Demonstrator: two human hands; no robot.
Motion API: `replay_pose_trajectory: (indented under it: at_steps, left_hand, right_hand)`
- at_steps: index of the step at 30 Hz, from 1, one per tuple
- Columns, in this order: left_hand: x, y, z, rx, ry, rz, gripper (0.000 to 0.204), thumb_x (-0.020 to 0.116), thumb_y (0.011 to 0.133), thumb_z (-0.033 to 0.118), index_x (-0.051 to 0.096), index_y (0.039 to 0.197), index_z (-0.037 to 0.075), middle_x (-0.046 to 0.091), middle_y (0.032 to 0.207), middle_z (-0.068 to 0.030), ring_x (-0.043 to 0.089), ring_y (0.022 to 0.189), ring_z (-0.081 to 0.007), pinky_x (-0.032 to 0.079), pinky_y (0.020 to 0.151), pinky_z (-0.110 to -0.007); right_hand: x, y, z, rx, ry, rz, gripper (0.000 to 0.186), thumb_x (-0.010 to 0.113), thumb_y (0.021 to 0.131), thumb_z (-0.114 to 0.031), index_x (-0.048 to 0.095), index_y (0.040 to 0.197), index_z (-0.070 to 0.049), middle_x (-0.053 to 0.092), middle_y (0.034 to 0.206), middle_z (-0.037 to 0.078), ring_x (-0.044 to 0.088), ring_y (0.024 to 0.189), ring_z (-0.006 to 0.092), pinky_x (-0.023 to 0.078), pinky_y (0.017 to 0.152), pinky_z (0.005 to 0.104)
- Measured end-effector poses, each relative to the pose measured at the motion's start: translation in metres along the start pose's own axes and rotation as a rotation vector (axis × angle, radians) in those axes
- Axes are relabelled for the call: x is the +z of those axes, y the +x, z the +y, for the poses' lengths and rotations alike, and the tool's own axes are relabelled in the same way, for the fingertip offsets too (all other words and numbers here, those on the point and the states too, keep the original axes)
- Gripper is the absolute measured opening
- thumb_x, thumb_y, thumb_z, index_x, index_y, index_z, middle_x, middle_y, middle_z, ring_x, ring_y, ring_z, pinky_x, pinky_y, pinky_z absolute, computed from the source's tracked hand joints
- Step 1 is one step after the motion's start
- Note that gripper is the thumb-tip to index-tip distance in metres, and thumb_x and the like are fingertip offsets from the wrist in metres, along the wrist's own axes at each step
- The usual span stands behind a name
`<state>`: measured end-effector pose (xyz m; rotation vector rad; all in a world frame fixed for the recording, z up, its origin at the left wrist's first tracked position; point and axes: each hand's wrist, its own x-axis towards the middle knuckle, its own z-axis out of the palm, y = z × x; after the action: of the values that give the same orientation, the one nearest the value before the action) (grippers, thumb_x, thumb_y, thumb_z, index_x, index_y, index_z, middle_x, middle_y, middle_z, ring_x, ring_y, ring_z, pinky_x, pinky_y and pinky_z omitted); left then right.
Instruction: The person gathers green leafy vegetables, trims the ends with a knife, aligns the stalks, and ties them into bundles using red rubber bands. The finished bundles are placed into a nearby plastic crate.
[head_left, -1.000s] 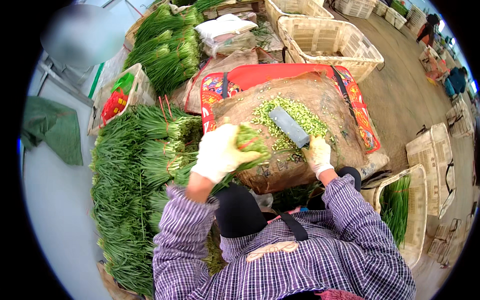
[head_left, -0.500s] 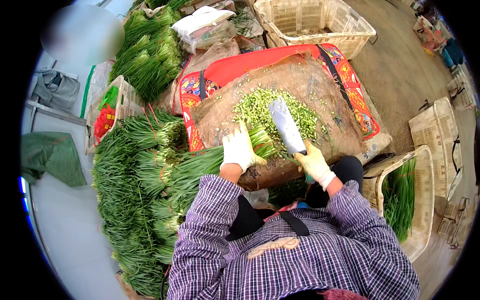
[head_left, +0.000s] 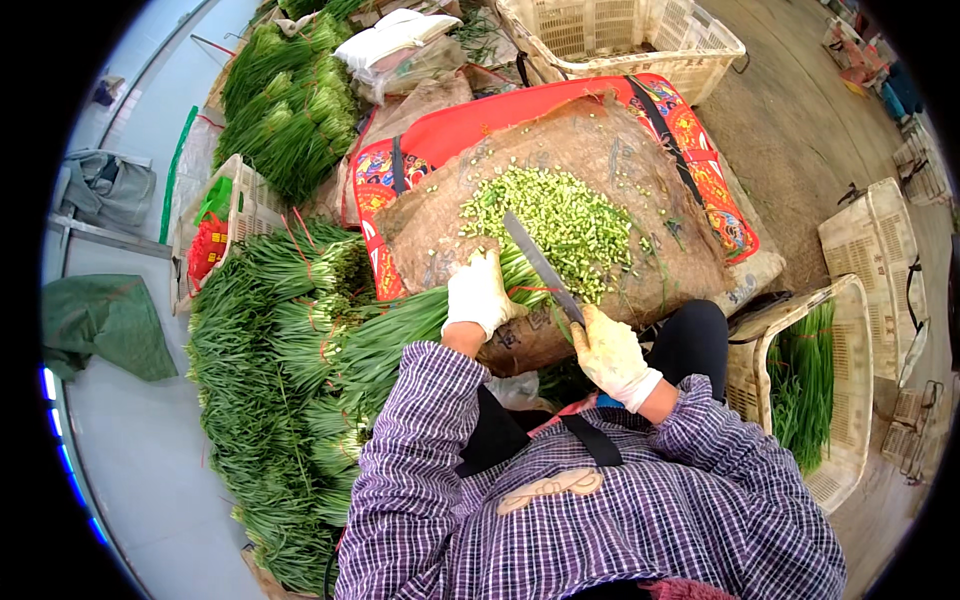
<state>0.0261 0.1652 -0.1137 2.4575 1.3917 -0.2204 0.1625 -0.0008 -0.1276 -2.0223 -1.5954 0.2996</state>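
My left hand (head_left: 478,295), in a pale glove, is wrapped round a bundle of garlic chives (head_left: 400,322). The pale stem ends stick out to its right, with a red tie around them. My right hand (head_left: 612,350), gloved and stained yellowish, grips a long-bladed knife (head_left: 540,262); its handle is mostly hidden. The blade slants up and left, edge-on, at the stem ends. Beyond it, short chopped stems (head_left: 560,205) lie heaped on brown sacking (head_left: 430,225), which covers part of a red patterned bundle with black straps (head_left: 480,120).
Tied chive bundles (head_left: 270,400) are piled to my left, with more (head_left: 300,110) farther back. A cream plastic crate (head_left: 625,65) stands at the back. Another crate (head_left: 850,370) at my right holds greens. A white package (head_left: 395,40) lies at the back left.
My left hand's fingers have drawn in around the bundle. The knife has turned from showing its broad face to edge-on and moved left and down to the stems.
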Motion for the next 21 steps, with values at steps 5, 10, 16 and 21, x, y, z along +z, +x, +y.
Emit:
replay_pose_trajectory:
  at_steps: [5, 10, 16, 21]
  left_hand:
    - [0.000, 0.002, 0.000, -0.022, -0.016, -0.040, 0.094, 0.086, 0.050, 0.038, 0.045, 0.126, 0.002, 0.055, 0.114, -0.0200, 0.054, 0.106, -0.0364, 0.047, 0.089, -0.043]
    - [-0.004, 0.001, 0.005, -0.028, 0.003, -0.065, 0.094, 0.086, 0.048, 0.039, 0.046, 0.124, 0.000, 0.055, 0.114, -0.0209, 0.056, 0.105, -0.0372, 0.047, 0.088, -0.042]
    - [0.003, 0.006, -0.002, 0.052, -0.008, -0.051, 0.092, 0.086, 0.047, 0.041, 0.048, 0.119, -0.001, 0.054, 0.115, -0.0226, 0.057, 0.103, -0.0365, 0.047, 0.088, -0.041]
    - [0.003, 0.006, -0.005, 0.095, 0.006, -0.025, 0.084, 0.084, 0.050, 0.043, 0.051, 0.115, 0.001, 0.057, 0.108, -0.0198, 0.057, 0.099, -0.0349, 0.047, 0.086, -0.041]
  right_hand:
    - [0.009, -0.009, -0.003, -0.039, -0.152, -0.020, 0.013, 0.056, 0.084, -0.017, 0.052, 0.089, -0.006, 0.057, 0.070, 0.013, 0.060, 0.056, 0.0331, 0.048, 0.050, 0.0403]
    - [0.029, 0.013, 0.003, -0.021, -0.115, -0.130, 0.015, 0.056, 0.080, -0.013, 0.050, 0.091, -0.005, 0.059, 0.074, 0.012, 0.063, 0.063, 0.0295, 0.050, 0.053, 0.0377]
    - [0.011, -0.007, 0.004, 0.048, -0.184, -0.233, 0.022, 0.055, 0.081, -0.013, 0.052, 0.099, -0.001, 0.059, 0.067, 0.009, 0.064, 0.058, 0.0258, 0.051, 0.052, 0.0351]
    - [0.041, 0.036, 0.018, -0.099, -0.084, -0.237, 0.019, 0.051, 0.082, -0.010, 0.053, 0.097, 0.001, 0.060, 0.067, 0.011, 0.062, 0.058, 0.0283, 0.051, 0.057, 0.0357]
